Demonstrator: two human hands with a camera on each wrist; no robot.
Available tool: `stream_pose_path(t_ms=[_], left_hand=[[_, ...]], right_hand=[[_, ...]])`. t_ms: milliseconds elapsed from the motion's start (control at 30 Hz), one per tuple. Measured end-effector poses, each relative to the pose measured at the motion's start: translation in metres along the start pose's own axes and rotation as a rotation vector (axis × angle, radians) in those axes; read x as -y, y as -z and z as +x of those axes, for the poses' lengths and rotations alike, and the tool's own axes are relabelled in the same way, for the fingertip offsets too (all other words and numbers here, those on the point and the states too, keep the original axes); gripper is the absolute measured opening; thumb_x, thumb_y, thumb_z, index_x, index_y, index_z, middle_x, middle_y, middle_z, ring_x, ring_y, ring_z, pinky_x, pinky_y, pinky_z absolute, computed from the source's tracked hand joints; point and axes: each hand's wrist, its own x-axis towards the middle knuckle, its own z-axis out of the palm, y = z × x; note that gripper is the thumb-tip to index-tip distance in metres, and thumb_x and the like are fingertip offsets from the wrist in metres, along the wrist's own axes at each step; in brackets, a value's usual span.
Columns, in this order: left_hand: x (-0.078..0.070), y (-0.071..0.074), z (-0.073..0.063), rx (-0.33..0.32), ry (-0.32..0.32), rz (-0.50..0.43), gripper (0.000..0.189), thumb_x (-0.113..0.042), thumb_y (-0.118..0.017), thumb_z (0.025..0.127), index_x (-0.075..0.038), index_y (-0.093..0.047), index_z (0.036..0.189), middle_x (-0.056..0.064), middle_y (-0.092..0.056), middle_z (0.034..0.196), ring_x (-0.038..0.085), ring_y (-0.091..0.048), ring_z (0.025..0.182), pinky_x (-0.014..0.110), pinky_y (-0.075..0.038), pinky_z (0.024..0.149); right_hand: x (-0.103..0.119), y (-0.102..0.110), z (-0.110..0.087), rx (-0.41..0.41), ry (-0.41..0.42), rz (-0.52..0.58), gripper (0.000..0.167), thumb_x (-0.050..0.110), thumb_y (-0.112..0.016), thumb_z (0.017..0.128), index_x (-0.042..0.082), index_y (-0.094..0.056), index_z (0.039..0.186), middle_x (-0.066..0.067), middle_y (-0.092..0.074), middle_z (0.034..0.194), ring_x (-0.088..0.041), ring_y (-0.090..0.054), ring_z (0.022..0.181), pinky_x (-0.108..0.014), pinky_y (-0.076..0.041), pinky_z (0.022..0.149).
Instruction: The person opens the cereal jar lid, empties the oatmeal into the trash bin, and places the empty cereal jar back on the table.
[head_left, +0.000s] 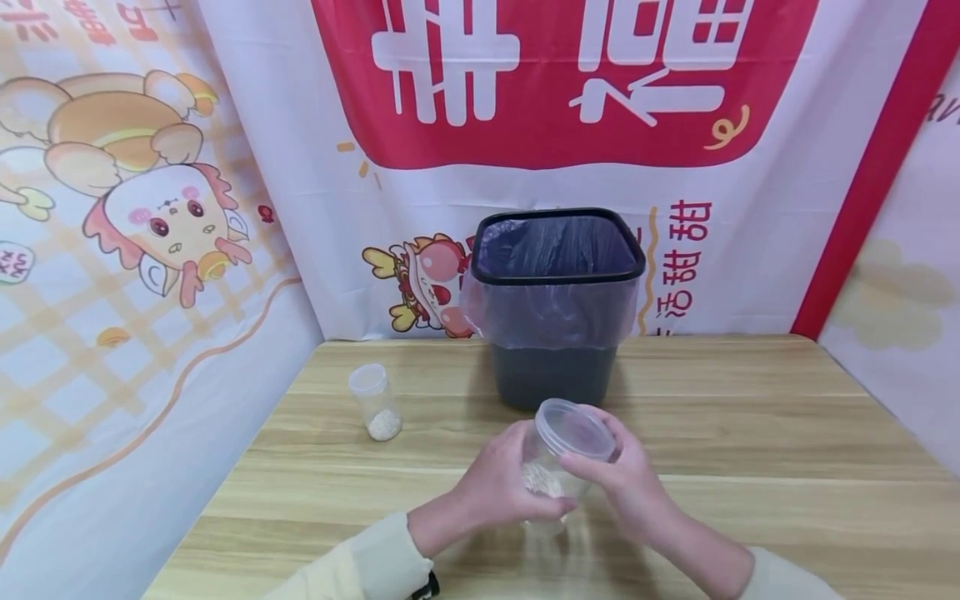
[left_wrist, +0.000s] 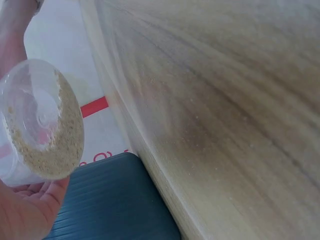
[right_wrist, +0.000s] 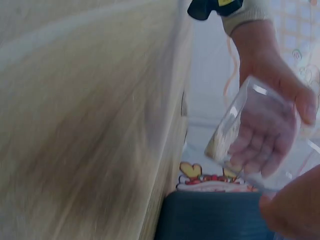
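Note:
A clear plastic jar (head_left: 542, 479) with pale grains inside is held tilted above the table, its translucent lid (head_left: 581, 429) at the upper end. My left hand (head_left: 501, 483) grips the jar's body from the left, and the palm shows through the plastic in the right wrist view. From the other side my right hand (head_left: 628, 477) holds the lid by its rim, thumb in front. In the left wrist view the jar's base faces the camera, the grains (left_wrist: 60, 145) heaped along its lower side. Whether the lid is screwed tight cannot be seen.
Behind the hands stands a dark bin (head_left: 553, 375) with a black rim and a translucent liner bag. A second clear jar (head_left: 372, 400) with some pale grains at its bottom stands upright at the left of the wooden table (head_left: 720, 400). Printed cloths hang around the table.

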Motion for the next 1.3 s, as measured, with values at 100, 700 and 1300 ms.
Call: stream_pose_path(t_ms=[100, 700, 1300], left_hand=[[0.002, 0.003, 0.0, 0.034, -0.004, -0.051, 0.081, -0.041, -0.088, 0.063, -0.009, -0.053, 0.129, -0.003, -0.061, 0.111, 0.014, -0.059, 0.096, 0.03, -0.051, 0.083], [0.011, 0.005, -0.002, 0.124, 0.021, -0.145, 0.074, -0.038, -0.087, 0.066, -0.014, -0.053, 0.128, -0.001, -0.062, 0.107, 0.019, -0.06, 0.094, 0.026, -0.05, 0.081], [0.003, 0.002, 0.004, -0.067, -0.008, 0.047, 0.083, -0.046, -0.088, 0.06, -0.008, -0.052, 0.124, -0.003, -0.059, 0.109, 0.011, -0.058, 0.094, 0.027, -0.05, 0.082]], right_hand=[[-0.004, 0.012, 0.006, 0.156, 0.069, 0.023, 0.065, -0.005, -0.07, 0.078, -0.014, -0.04, 0.135, -0.018, -0.059, 0.117, -0.019, -0.059, 0.104, -0.027, -0.051, 0.087], [-0.015, 0.038, 0.027, 0.585, 0.119, 0.178, 0.071, 0.007, -0.07, 0.087, -0.003, -0.031, 0.145, -0.017, -0.05, 0.134, -0.022, -0.053, 0.117, -0.032, -0.048, 0.094], [0.003, -0.023, 0.0, -0.158, -0.037, 0.068, 0.062, -0.003, -0.071, 0.08, -0.005, -0.036, 0.132, -0.011, -0.056, 0.12, -0.018, -0.057, 0.106, -0.022, -0.047, 0.087]])
